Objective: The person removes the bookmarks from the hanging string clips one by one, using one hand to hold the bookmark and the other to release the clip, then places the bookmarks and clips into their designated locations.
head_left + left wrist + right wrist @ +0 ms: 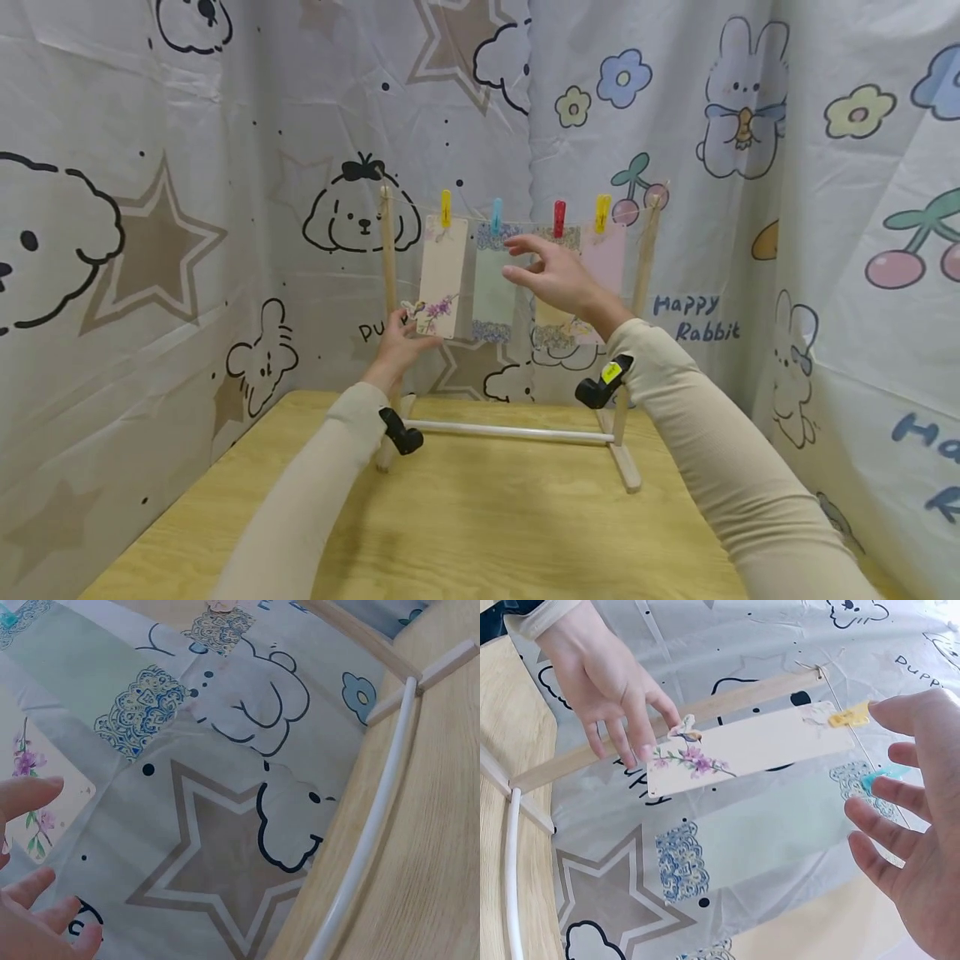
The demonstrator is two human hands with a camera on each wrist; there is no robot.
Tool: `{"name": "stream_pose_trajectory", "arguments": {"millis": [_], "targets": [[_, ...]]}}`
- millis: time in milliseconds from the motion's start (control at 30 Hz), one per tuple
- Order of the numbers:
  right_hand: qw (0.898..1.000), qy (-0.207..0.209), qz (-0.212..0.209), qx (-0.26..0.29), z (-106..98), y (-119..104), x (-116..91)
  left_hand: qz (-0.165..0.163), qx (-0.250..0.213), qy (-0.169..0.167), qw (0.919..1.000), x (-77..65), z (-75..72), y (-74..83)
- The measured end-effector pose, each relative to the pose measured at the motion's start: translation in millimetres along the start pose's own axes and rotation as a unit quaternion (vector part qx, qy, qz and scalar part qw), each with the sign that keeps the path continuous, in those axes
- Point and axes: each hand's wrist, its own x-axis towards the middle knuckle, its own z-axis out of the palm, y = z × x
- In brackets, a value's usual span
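A cream card [441,271] printed with purple blossoms and a small bird hangs from a yellow clip [446,208] on a string. My left hand [400,346] is at the card's lower end, fingers spread; in the left wrist view its thumb [34,796] overlaps the card. My right hand [558,273] is raised before the row with fingers apart, and nothing lies between them. Behind it hang a pale green card [492,285] under a blue clip [497,215], a yellowish card [551,313] under a red clip [559,218], partly hidden, and a pink card [611,267] under another yellow clip [602,213].
The string spans two wooden posts, a left post [388,258] and a right post [645,258], joined low down by a white rod [510,432]. This frame stands on a wooden table [480,517]. Printed curtains [187,333] enclose the back and sides.
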Motion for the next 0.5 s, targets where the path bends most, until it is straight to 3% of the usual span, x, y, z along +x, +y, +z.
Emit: {"name": "stream_pose_trajectory", "arguments": {"millis": [500], "targets": [[0.998, 0.048, -0.002, 0.034, 5.3, -8.4, 8.2, 0.006, -0.032, 0.019, 0.9993, 5.8, -0.4, -5.9]]}}
